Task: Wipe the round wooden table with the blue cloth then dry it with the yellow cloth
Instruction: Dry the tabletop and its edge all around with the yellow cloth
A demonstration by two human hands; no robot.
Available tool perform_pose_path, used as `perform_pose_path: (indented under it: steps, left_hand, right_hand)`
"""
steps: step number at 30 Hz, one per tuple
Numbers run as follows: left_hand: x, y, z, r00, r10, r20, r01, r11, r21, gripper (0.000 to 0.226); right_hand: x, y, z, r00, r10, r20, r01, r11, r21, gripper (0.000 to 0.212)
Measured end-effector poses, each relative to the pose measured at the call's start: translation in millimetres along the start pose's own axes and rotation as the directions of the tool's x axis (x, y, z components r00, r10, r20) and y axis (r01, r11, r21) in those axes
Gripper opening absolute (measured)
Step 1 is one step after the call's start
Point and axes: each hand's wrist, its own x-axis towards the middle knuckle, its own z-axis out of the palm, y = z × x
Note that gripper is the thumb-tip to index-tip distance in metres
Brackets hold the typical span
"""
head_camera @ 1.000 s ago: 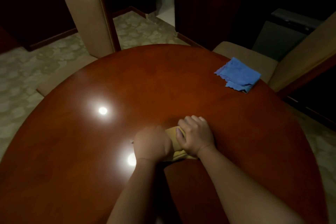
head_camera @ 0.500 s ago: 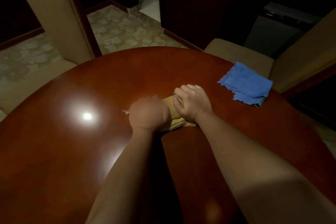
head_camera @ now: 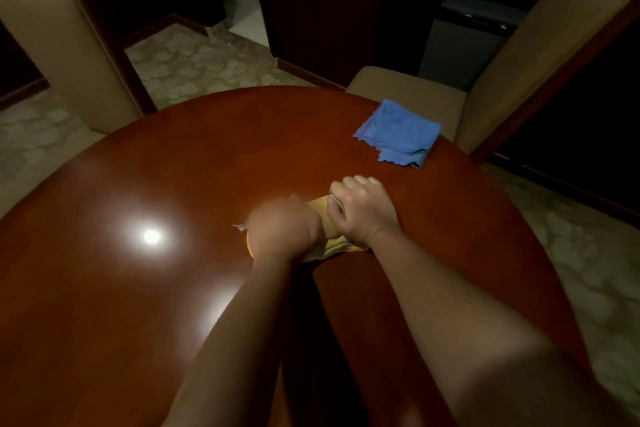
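The round wooden table (head_camera: 173, 305) fills the lower view, glossy and reddish. Near its middle lies the yellow cloth (head_camera: 322, 218), bunched under both hands with only a strip showing between them. My left hand (head_camera: 280, 232) presses on its left part, fingers curled over it. My right hand (head_camera: 363, 210) grips its right part, thumb tucked onto the fabric. The blue cloth (head_camera: 398, 132) lies folded by the table's far right edge, apart from both hands.
A beige upholstered chair (head_camera: 408, 97) stands behind the blue cloth at the far right. Another beige chair (head_camera: 59, 55) stands at the far left. A dark box-like unit (head_camera: 474, 38) sits behind the right chair. Patterned floor surrounds the table.
Both hands have slid the yellow cloth away from me across the table, toward the far side and nearer the blue cloth. The blue cloth stayed where it lay.
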Motion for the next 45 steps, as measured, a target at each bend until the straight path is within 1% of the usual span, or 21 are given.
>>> perform_pose_path:
  steps: [4,9,13,16,18,20,23,26,32,37,40,45]
  left_hand:
    - [-37.4,35.1,-16.8,0.999,0.022,0.043,-0.021,1.000,-0.019,0.031]
    - [-93.9,84.2,-48.6,0.992,-0.006,0.126,0.005,1.000,0.010,0.031]
    - [-137.7,125.1,-75.8,0.970,-0.005,0.245,0.002,1.000,0.015,0.035]
    - [-157.6,149.0,-88.7,0.942,-0.025,0.335,0.021,1.000,0.016,0.037]
    - [-163.8,158.2,-92.4,0.936,-0.019,0.351,0.018,1.000,0.006,0.032]
    - [-165.4,159.0,-90.5,0.952,-0.011,0.306,0.015,1.000,-0.011,0.029]
    - [-165.7,152.2,-82.9,0.974,0.003,0.226,0.016,0.997,-0.082,0.025]
    - [-146.3,145.1,-66.3,0.987,0.050,0.156,-0.038,0.996,-0.081,0.025]
    - [-70.2,130.3,-24.8,0.993,0.061,0.102,-0.050,0.993,-0.109,0.026]
    - [-12.8,120.3,4.8,0.997,0.068,0.040,-0.063,0.992,-0.109,0.027]
    - [17.9,114.1,20.8,0.996,0.089,0.007,-0.088,0.990,-0.107,0.026]
    - [62.8,106.1,44.8,0.988,0.129,-0.087,-0.137,0.986,-0.090,0.027]
  right_hand:
    - [-54.9,4.1,-23.5,0.998,0.045,-0.031,-0.046,0.998,-0.031,0.032]
    - [-125.4,3.8,-58.8,0.998,0.055,0.020,-0.054,0.997,-0.055,0.033]
    - [-184.0,6.1,-87.9,0.996,0.078,0.053,-0.075,0.995,-0.059,0.030]
    - [-208.6,15.0,-103.6,0.995,0.038,0.088,-0.032,0.997,-0.067,0.031]
    - [-217.0,20.1,-109.2,0.994,0.000,0.106,0.007,0.998,-0.068,0.031]
    - [-218.0,21.5,-110.2,0.996,0.009,0.087,-0.004,0.998,-0.062,0.030]
    - [-212.7,24.3,-102.2,0.999,0.003,0.053,-0.002,1.000,-0.015,0.028]
    - [-191.5,36.3,-90.9,0.999,-0.034,0.030,0.034,0.999,-0.004,0.028]
    - [-123.1,70.1,-68.9,1.000,0.008,-0.001,-0.008,1.000,0.014,0.030]
    - [-67.3,97.1,-48.7,0.999,0.014,-0.032,-0.014,1.000,0.009,0.030]
    - [-40.2,111.1,-38.0,0.999,0.024,-0.046,-0.024,1.000,-0.003,0.031]
    - [-2.7,130.1,-23.4,0.992,0.063,-0.109,-0.066,0.998,-0.021,0.032]
